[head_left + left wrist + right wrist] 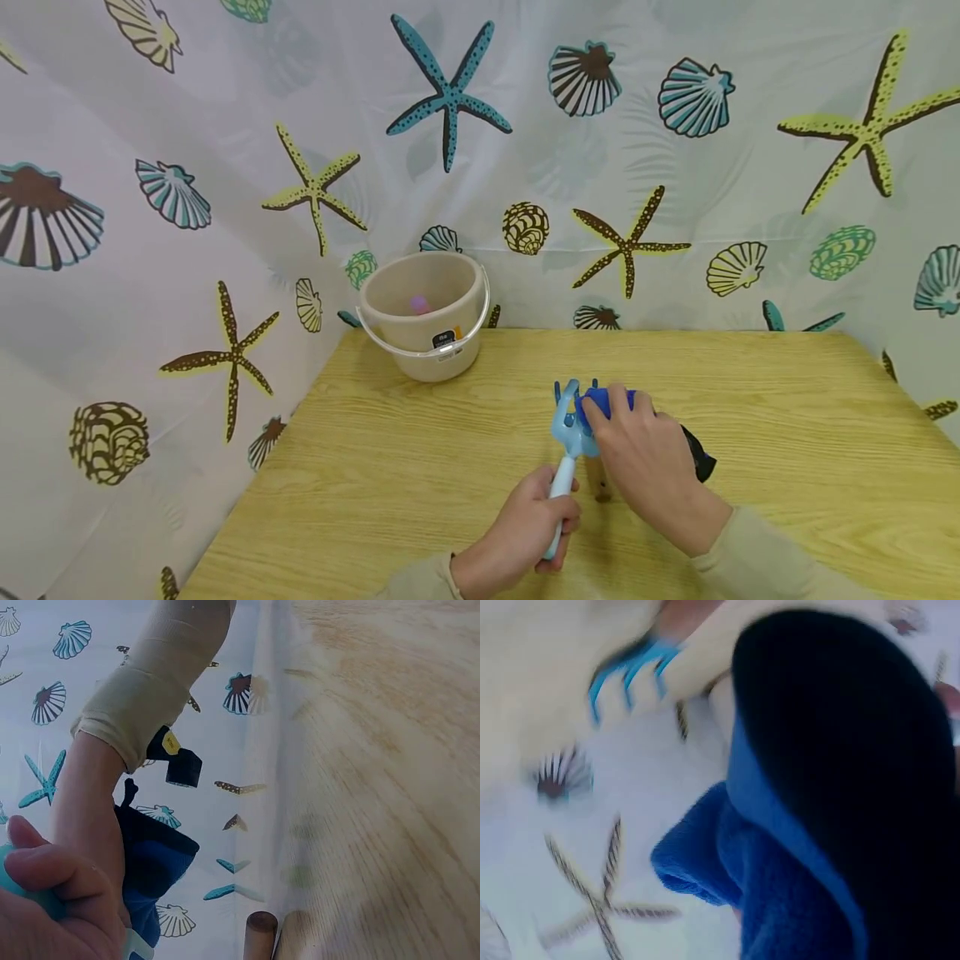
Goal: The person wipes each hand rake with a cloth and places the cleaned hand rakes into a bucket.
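Observation:
In the head view my left hand (525, 521) grips the pale handle of a light blue garden hand fork (561, 429), its head pointing away from me. My right hand (648, 454) holds a blue cloth (606, 403) against the fork's head, covering part of the prongs. Fuzzy blue cloth (780, 900) with a dark side fills much of the right wrist view; a black end (699, 454) shows past the hand. Under the hands lies a hand rake with blue tines (630, 675) and a wooden handle (261, 937).
A beige bucket (427, 333) with a clear handle stands at the back left of the wooden table (450, 433); something pink (420, 305) is inside it. A curtain (375, 167) printed with shells and starfish hangs behind and along the left side.

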Demonstrator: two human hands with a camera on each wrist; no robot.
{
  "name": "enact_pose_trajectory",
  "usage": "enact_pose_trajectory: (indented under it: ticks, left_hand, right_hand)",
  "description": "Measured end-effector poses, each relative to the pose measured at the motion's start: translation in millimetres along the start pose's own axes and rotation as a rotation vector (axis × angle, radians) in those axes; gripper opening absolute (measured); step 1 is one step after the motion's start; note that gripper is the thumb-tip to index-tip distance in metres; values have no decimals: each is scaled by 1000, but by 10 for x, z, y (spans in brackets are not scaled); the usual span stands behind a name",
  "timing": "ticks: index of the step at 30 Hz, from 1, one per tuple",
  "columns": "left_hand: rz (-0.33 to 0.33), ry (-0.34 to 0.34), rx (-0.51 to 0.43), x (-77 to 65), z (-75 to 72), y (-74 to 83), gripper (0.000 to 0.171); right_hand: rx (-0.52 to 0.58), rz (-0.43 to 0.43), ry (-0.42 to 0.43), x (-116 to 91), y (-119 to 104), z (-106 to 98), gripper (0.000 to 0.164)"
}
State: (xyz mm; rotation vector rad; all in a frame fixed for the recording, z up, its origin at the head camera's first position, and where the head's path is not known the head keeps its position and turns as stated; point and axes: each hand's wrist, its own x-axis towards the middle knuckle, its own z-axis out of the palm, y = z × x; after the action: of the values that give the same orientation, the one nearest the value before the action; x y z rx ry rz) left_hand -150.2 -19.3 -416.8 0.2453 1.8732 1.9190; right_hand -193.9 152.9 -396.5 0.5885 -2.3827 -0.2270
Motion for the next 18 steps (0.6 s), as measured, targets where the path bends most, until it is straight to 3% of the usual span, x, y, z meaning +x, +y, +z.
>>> enact_pose_trajectory:
  ticks: [6,11,14,18]
  left_hand:
    - [-7,34,9,17,-21,9,20]
    - [-9,49,2,54,-53,11,22]
    - [-11,47,-3,59,-65,7,22]
    - [-18,48,-14,57,-78,10,21]
  right_hand:
    - [225,39,-165,20,24,-105,45]
    - [369,11,-277,44,23,-207,39]
    - [391,1,-325,31,33,-237,38]
    - [345,-1,-321,-4,81,-206,41]
